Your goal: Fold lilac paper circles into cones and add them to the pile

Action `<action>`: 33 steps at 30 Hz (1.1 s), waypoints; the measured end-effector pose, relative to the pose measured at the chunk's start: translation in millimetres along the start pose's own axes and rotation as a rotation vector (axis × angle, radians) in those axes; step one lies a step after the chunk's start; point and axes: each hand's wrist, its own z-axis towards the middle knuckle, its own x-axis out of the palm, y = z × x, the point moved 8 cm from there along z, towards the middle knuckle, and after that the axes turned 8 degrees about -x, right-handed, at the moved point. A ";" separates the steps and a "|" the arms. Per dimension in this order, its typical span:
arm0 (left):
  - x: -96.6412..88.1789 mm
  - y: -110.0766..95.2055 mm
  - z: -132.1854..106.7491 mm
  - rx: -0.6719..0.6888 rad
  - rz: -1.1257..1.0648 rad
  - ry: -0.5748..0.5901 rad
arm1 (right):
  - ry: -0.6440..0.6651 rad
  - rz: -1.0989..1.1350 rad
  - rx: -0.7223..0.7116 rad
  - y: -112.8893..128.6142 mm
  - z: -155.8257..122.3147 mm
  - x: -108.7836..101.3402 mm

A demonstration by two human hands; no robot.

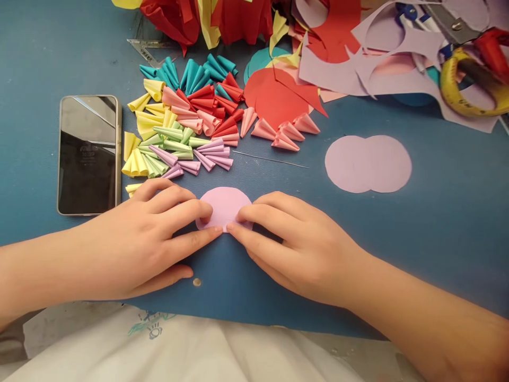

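A lilac paper circle lies on the blue table in front of me, its near edge at the fingertips of both hands. My left hand grips the paper's left side, index fingertip on the near edge and another finger on top. From the other side my right hand holds it, with fingertips at the near edge close to the left ones. That near edge looks slightly turned up. Two more lilac circles lie overlapping to the right. Beyond my hands is a pile of small rolled paper cones in several colours.
A phone lies at the left. A needle rests beyond the lilac circle, near pink cones and red paper circles. Paper offcuts, scissors and a yellow tape roll crowd the back right. A set square lies behind.
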 end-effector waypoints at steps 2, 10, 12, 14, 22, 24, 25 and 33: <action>0.4 -1.2 -0.3 -0.002 0.010 -0.004 | 0.017 -0.002 0.012 -0.3 -0.4 1.0; 4.0 -4.1 -3.7 -0.050 0.068 0.021 | 0.021 0.008 0.038 -0.2 -0.5 0.7; 4.2 -4.7 -3.6 -0.050 0.068 0.027 | 0.013 0.012 0.038 0.1 0.3 0.0; 4.0 -4.5 -3.6 -0.051 0.072 0.025 | 0.009 0.018 0.039 0.2 1.0 -0.1; 3.2 -5.1 -5.0 -0.039 0.096 0.028 | 0.016 -0.002 0.038 -0.3 -0.2 1.6; 2.8 -6.5 -4.2 -0.025 0.105 0.027 | 0.016 -0.007 0.037 -0.6 -0.2 1.4; 2.1 -7.5 -3.8 -0.015 0.112 0.019 | 0.018 -0.007 0.038 -0.7 -0.1 1.5; -3.0 -10.4 -5.0 -0.011 0.147 -0.040 | 0.029 -0.006 0.044 -0.3 2.0 2.3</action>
